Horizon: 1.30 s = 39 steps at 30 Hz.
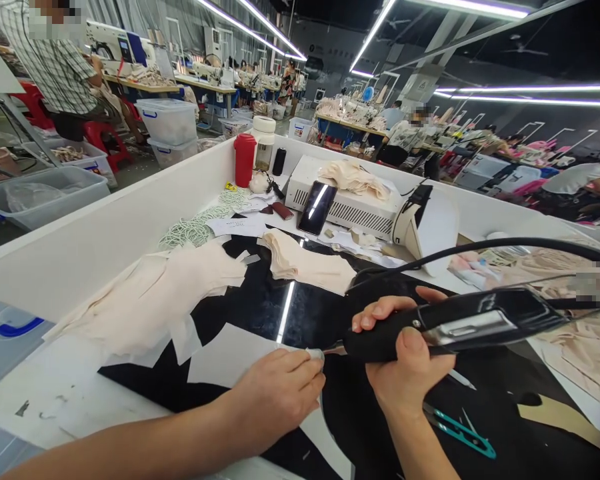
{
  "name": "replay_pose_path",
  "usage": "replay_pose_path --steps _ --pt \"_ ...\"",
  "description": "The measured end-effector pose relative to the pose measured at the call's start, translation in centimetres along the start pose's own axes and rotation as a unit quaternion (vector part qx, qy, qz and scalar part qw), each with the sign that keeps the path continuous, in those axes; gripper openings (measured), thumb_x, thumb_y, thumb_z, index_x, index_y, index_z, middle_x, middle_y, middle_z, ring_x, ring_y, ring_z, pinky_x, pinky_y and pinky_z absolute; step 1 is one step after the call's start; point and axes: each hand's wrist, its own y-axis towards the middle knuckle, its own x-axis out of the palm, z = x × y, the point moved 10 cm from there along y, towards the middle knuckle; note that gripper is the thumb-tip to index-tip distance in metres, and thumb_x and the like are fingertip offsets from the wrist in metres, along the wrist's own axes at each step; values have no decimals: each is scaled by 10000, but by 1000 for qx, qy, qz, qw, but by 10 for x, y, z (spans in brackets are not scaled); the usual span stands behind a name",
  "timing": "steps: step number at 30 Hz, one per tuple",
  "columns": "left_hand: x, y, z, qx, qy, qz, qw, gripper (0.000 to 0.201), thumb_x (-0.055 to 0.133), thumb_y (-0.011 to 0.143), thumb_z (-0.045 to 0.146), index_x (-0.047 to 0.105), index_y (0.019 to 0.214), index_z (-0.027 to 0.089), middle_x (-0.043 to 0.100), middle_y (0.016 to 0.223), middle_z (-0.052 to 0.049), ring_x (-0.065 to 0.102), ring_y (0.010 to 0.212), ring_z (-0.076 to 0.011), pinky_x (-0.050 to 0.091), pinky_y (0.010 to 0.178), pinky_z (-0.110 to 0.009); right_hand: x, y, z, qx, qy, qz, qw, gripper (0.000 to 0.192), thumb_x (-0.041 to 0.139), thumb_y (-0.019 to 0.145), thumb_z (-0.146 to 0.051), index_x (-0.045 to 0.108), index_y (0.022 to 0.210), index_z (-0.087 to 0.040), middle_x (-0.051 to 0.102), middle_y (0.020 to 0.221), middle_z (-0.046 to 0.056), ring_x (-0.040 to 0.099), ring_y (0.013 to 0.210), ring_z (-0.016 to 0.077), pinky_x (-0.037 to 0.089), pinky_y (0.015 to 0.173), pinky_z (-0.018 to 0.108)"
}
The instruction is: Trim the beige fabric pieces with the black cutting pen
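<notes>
My right hand (405, 360) grips a black corded hand tool (460, 325), held level with its metal tip pointing left. My left hand (280, 393) rests on the glossy black worktop (260, 307), its fingertips pinching a small pale piece (314, 353) right at the tool's tip. Beneath the left hand lies a white paper sheet (225, 357). A stack of beige fabric pieces (305, 261) sits beyond the hands, and a larger beige pile (150, 300) lies to the left.
Teal thread snips (463, 433) lie by my right wrist. A white machine box (350, 200) carries a phone (317, 208) and fabric. A red bottle (244, 160), white cord coils (195, 230) and a white wall (105, 227) border the table. Other people work at sewing tables behind.
</notes>
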Motion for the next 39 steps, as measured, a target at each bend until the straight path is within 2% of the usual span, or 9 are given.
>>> replay_pose_path --steps 6,10,13,20,27,32,39 --pt "6 -6 0 -13 12 -35 999 163 598 1026 205 653 1155 121 725 1133 -88 671 1050 -219 574 822 -329 0 0 1 4 2 -5 1000 428 797 796 -371 587 1160 -293 633 762 -59 578 562 140 531 513 302" --pt "1 -5 0 -9 27 -26 999 184 527 1047 166 663 1167 137 713 1236 -76 667 1055 -196 570 813 -315 1 -1 3 4 7 -10 1000 392 789 813 -375 594 1143 -292 636 776 -53 597 574 145 538 519 307" --pt "0 -5 0 -5 32 -24 999 216 529 1054 213 668 1201 138 693 1316 -57 660 1091 -187 572 834 -312 1 -1 3 0 13 -14 1000 380 793 815 -377 602 1132 -291 641 779 -50 610 579 147 537 518 305" --pt "-1 -8 -3 -9 39 -18 999 260 514 1079 288 674 1222 143 718 1293 -50 668 1112 -195 562 885 -321 3 -2 4 2 27 -24 999 364 794 838 -341 604 1144 -282 651 806 -46 623 609 141 552 537 303" --pt "6 -10 -4 -3 36 -55 998 278 518 1081 300 656 1259 138 701 1330 -59 666 1159 -210 557 932 -332 2 -4 7 3 27 -32 999 352 778 863 -339 588 1153 -280 649 820 -41 625 628 136 551 563 305" --pt "7 -11 -5 4 42 -56 998 283 517 1081 301 653 1266 137 699 1333 -61 668 1159 -208 554 926 -329 2 -4 8 14 19 -28 999 386 792 850 -364 582 1164 -289 646 817 -41 623 627 142 550 564 308" --pt "4 -9 -3 5 55 -50 997 285 484 1093 304 665 1238 138 711 1312 -60 671 1144 -197 554 911 -319 0 0 -3 2 44 -3 999 371 813 828 -360 608 1129 -290 645 779 -47 615 599 142 539 520 285"
